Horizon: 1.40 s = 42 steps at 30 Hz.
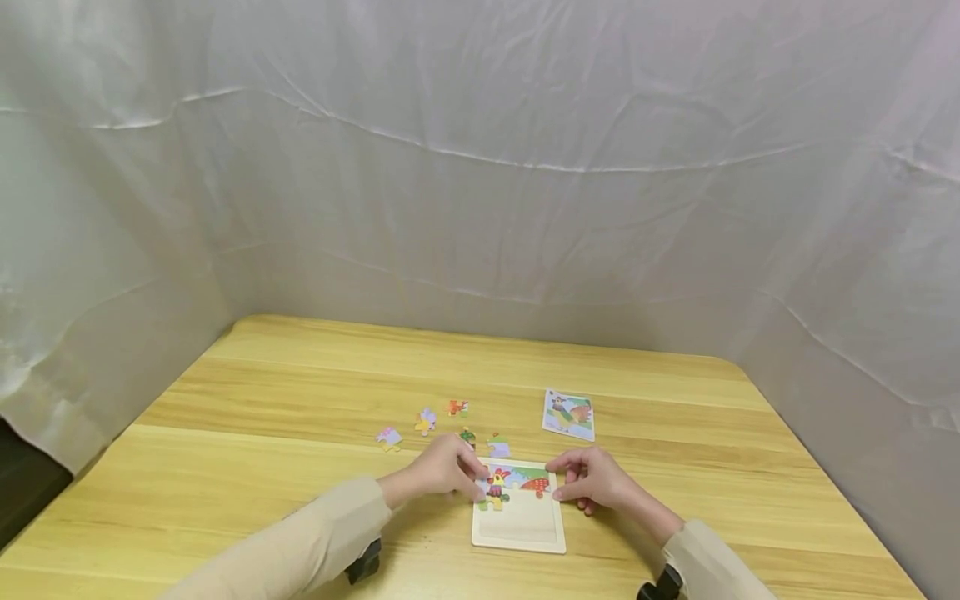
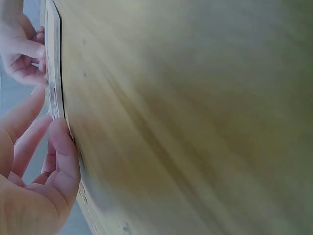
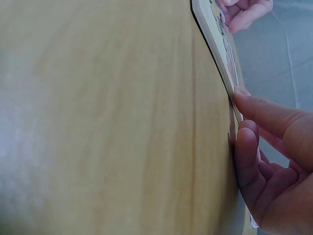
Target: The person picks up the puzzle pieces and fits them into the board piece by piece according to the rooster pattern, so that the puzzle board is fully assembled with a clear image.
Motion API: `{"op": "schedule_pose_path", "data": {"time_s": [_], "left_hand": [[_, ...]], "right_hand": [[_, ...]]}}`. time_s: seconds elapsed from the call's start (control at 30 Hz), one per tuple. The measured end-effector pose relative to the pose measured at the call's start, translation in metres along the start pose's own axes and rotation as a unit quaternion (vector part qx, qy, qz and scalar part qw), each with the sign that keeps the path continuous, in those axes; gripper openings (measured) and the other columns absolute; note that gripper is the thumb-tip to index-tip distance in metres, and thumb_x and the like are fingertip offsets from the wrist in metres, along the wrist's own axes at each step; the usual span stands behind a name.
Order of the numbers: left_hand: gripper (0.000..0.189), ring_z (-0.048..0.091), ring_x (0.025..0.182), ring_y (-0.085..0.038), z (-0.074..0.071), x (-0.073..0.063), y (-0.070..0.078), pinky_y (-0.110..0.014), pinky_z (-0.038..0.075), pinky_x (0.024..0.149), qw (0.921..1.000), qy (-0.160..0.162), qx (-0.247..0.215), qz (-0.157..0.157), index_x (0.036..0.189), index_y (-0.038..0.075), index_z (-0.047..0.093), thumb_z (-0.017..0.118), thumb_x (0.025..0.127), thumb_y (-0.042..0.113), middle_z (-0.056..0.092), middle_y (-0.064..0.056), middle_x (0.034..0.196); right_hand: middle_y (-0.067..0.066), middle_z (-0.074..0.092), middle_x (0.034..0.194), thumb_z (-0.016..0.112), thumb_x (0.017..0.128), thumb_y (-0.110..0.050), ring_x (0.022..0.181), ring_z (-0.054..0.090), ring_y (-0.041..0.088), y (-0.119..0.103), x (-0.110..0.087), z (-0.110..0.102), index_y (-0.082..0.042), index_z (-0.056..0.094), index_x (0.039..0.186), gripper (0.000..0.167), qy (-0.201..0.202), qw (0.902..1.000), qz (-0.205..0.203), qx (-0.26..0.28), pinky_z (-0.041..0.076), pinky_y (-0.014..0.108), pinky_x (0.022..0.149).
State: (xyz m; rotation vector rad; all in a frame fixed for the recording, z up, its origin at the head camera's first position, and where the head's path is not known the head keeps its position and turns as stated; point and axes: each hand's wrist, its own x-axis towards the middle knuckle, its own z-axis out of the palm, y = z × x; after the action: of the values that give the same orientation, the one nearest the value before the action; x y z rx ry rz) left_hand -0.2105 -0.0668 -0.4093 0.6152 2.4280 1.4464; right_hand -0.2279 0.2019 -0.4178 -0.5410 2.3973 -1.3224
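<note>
A shallow wooden puzzle tray lies on the table, its upper part partly filled with rooster picture pieces. My left hand reaches over the tray's left rim, thumb and forefinger set apart right at the puzzle pieces. Whether those fingers pinch a piece, I cannot tell. At the opposite side my right hand holds the tray's right rim with thumb and forefinger, as the right wrist view also shows; its other fingers curl beneath. The lower part of the tray shows bare wood.
Beyond the left hand lie several loose puzzle pieces, among them a red one, a purple and yellow one and a lavender one. A rooster picture card lies behind the right hand. Pale curtains surround the wooden table.
</note>
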Motion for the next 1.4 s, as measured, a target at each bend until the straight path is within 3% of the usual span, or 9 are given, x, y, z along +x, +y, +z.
{"op": "schedule_pose_path", "data": {"time_s": [0.5, 0.83, 1.0, 1.2, 1.4], "left_hand": [[0.020, 0.038, 0.036, -0.005, 0.006, -0.006, 0.000, -0.017, 0.034, 0.036, 0.9995, 0.017, -0.022, -0.018, 0.078, -0.002, 0.070, 0.078, 0.060, -0.004, 0.055, -0.002, 0.059], [0.016, 0.037, 0.035, -0.004, 0.006, -0.006, 0.003, -0.017, 0.033, 0.035, 0.9996, 0.006, 0.027, -0.009, 0.077, 0.000, 0.071, 0.078, 0.063, 0.000, 0.054, 0.003, 0.058], [0.020, 0.042, 0.047, -0.006, 0.007, -0.006, 0.006, -0.019, 0.037, 0.041, 0.9989, 0.003, 0.045, 0.008, 0.077, 0.000, 0.070, 0.080, 0.060, 0.003, 0.055, 0.002, 0.062], [0.024, 0.046, 0.061, -0.007, 0.010, -0.006, 0.007, -0.020, 0.043, 0.054, 0.9955, 0.021, 0.093, 0.004, 0.076, 0.005, 0.070, 0.083, 0.056, 0.008, 0.057, 0.004, 0.071], [0.021, 0.045, 0.058, -0.005, 0.013, -0.006, 0.009, -0.019, 0.041, 0.051, 0.9896, 0.034, 0.140, 0.003, 0.072, 0.009, 0.070, 0.083, 0.056, 0.011, 0.055, 0.008, 0.068]], "right_hand": [[0.003, 0.049, 0.062, 0.074, 0.071, -0.008, 0.041, 0.044, 0.009, -0.001, 0.000, 0.000, 0.004, 0.063, 0.103, 0.036, 0.000, 1.0000, 0.004, 0.004, 0.040, 0.020, 0.037], [0.003, 0.049, 0.062, 0.074, 0.071, -0.008, 0.041, 0.044, 0.009, -0.001, -0.001, 0.000, 0.004, 0.063, 0.103, 0.036, -0.001, 1.0000, 0.003, 0.004, 0.039, 0.020, 0.037], [0.004, 0.049, 0.062, 0.074, 0.071, -0.008, 0.041, 0.044, 0.009, -0.001, -0.001, 0.000, 0.004, 0.063, 0.103, 0.036, -0.001, 1.0000, 0.004, 0.004, 0.039, 0.020, 0.037], [0.003, 0.049, 0.062, 0.074, 0.071, -0.008, 0.041, 0.044, 0.009, 0.000, 0.000, 0.001, 0.003, 0.063, 0.104, 0.036, 0.000, 1.0000, 0.004, 0.001, 0.039, 0.019, 0.037], [0.002, 0.049, 0.062, 0.074, 0.071, -0.008, 0.042, 0.044, 0.009, -0.001, 0.000, 0.001, 0.003, 0.063, 0.103, 0.035, 0.002, 1.0000, 0.005, -0.004, 0.039, 0.019, 0.037]]}}
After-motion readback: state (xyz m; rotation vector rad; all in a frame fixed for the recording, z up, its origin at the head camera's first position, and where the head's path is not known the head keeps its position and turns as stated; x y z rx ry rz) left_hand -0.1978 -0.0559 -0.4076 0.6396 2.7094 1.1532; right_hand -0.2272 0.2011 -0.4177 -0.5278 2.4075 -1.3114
